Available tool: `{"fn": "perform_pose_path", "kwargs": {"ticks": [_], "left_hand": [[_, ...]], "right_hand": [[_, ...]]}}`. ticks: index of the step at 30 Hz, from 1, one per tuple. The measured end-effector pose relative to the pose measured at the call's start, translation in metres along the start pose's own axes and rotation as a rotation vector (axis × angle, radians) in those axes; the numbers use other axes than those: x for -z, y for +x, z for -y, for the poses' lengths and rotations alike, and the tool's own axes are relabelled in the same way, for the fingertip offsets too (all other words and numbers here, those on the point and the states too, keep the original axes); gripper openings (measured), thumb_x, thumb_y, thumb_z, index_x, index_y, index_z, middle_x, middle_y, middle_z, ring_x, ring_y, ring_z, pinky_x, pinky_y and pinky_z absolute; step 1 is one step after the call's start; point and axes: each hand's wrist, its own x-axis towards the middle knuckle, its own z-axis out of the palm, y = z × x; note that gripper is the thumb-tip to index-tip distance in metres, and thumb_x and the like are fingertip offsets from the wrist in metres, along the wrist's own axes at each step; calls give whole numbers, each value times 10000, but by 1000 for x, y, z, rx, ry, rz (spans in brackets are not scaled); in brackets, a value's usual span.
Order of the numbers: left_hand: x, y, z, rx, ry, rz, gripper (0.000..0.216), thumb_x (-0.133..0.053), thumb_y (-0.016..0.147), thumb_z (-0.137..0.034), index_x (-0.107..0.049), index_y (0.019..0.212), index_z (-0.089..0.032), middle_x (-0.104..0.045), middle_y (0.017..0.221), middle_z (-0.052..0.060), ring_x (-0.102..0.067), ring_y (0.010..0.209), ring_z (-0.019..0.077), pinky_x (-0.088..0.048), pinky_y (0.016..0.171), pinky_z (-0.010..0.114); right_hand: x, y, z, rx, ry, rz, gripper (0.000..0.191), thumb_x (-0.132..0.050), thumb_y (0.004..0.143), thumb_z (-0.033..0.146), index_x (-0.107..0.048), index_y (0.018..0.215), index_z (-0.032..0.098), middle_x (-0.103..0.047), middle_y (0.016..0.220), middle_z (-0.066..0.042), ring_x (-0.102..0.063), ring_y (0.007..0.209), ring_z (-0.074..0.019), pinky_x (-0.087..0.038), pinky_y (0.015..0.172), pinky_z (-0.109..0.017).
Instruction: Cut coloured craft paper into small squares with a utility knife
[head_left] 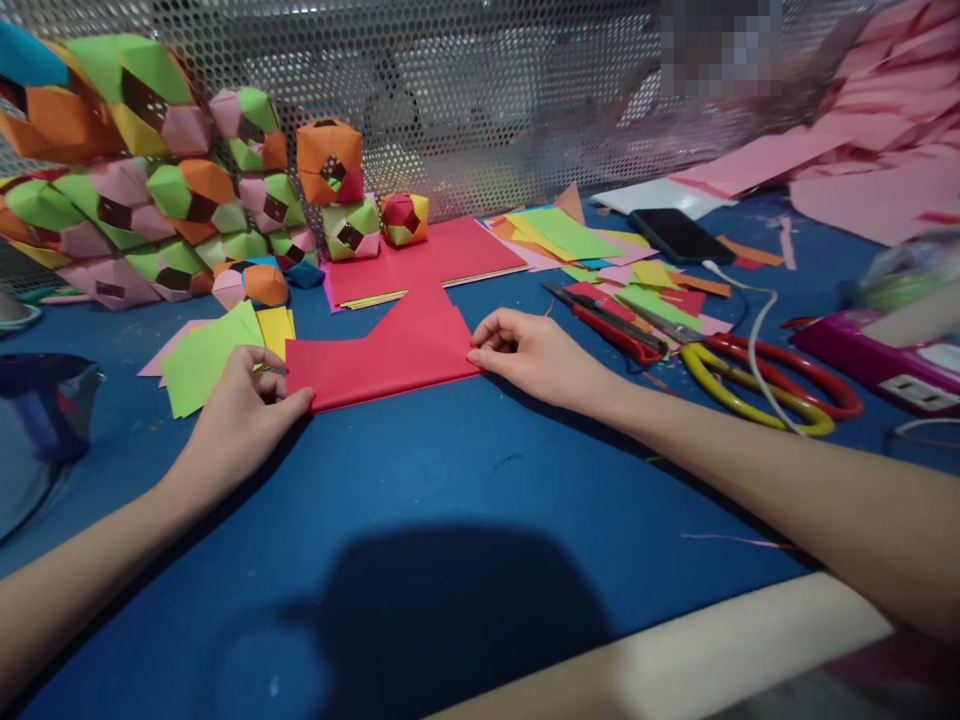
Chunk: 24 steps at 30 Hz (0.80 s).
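A folded sheet of bright red paper [390, 360] lies between the two hands on a blue table [420, 470], its near edge straight and its far side rising to a blunt peak. The left hand [247, 395] has thumb and fingers closed on one end; the right hand [529, 355] pinches the other — a narrow grip at the corner. The table's smooth top is marked with small specks, and a broad dark shadow [465, 610] spreads over it on the near side of both hands. Just beyond the left hand are lime-green paper squares [202, 365], and farther past it hollow multicoloured folded-paper blocks [142, 222] are piled against a perforated grey metal panel [480, 110] that closes off the back. Beyond the right hand lie mixed paper scraps [574, 235] and a black phone [682, 235]; to its right, scissors with red and yellow handles [697, 368] and, farther right, a purple power strip [870, 360] — with large pink sheets [885, 110] heaped well behind that.
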Motion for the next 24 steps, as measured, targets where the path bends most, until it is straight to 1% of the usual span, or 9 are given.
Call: {"fn": "perform_pose_path", "kwargs": {"ticks": [3, 7, 11, 13, 15, 18, 20, 24], "left_hand": [[-1, 1, 1, -42, 35, 0, 359, -653, 722, -427, -442, 930, -226, -489, 630, -64, -461, 527, 117, -346, 507, 237], [-1, 1, 3, -49, 47, 0, 366, -664, 705, -430, -464, 925, -217, -516, 656, -51, -504, 567, 128, -369, 534, 242], [1, 4, 5, -43, 46, 13, 348, -668, 718, -422, -509, 939, -205, -522, 630, -53, -476, 540, 115, -356, 523, 236], [4, 6, 6, -44, 48, 59, 327, -670, 731, -423, -552, 934, -196, -541, 626, -42, -485, 553, 116, -360, 539, 238], [8, 11, 8, -32, 33, 137, 311, -672, 731, -431, -601, 906, -184, -568, 631, -23, -506, 575, 122, -365, 553, 245], [16, 18, 10, 9, 15, 245, 289, -686, 696, -424, -665, 834, -171, -611, 646, 1, -536, 599, 133, -386, 568, 257], [21, 22, 10, 28, 7, 288, 263, -697, 672, -404, -695, 798, -173, -642, 672, 9, -565, 633, 141, -419, 605, 266], [25, 23, 9, 87, -83, 360, 259, -731, 642, -353, -726, 836, -182, -688, 728, 20, -611, 699, 152, -464, 654, 279]], "right_hand": [[0, -1, 0, 30, -25, 1, 123, -635, 763, 308, -564, 787, 210, -639, 683, -7, -572, 620, -154, -448, 599, -302], [0, -2, 0, 69, -84, -11, 114, -628, 769, 305, -569, 791, 210, -644, 691, -6, -562, 618, -149, -444, 613, -304], [0, -3, -1, 81, -106, -18, 113, -621, 773, 314, -575, 790, 212, -648, 690, -9, -567, 616, -153, -446, 608, -308], [0, -4, -1, 77, -116, -21, 130, -625, 773, 337, -583, 789, 215, -650, 688, -14, -574, 616, -158, -449, 599, -311], [0, -5, -1, 69, -127, -23, 156, -631, 773, 371, -596, 790, 220, -652, 684, -17, -580, 615, -165, -455, 592, -315], [-1, -6, -4, 72, -134, -28, 191, -632, 773, 420, -617, 793, 230, -656, 677, -21, -582, 607, -176, -467, 581, -328], [-2, -7, -6, 80, -128, -31, 216, -632, 773, 446, -625, 796, 231, -660, 685, -28, -587, 610, -183, -478, 588, -339], [-3, -8, -7, 65, -111, -22, 264, -631, 771, 483, -634, 810, 222, -664, 709, -44, -607, 631, -196, -498, 608, -360]]}}
